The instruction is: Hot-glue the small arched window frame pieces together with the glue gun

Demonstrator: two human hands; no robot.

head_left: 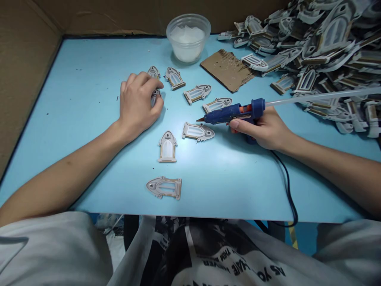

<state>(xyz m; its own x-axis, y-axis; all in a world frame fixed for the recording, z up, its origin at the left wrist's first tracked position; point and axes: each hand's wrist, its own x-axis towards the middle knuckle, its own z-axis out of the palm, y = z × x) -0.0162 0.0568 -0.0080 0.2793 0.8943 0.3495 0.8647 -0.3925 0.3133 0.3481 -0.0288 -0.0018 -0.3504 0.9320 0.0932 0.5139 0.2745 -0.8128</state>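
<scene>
My right hand [264,129] is wrapped round a blue hot glue gun [229,114], its metal tip pointing left above the table. A long clear glue stick [321,95] sticks out of its back. At the left, the fingers of my left hand [139,101] close on a small arched window-shaped piece [154,97], partly hidden under them. Another such piece [153,72] lies just behind those fingertips. Several more lie flat around, among them one [198,131] below the gun's tip, one [167,147] nearer me and one [164,187] by the front edge.
A big heap of similar pieces [327,51] fills the back right. A clear plastic tub [188,39] with white contents stands at the back, beside a torn cardboard scrap [228,69]. The gun's black cord [288,186] hangs over the front edge. Cardboard walls [113,18] bound the blue table.
</scene>
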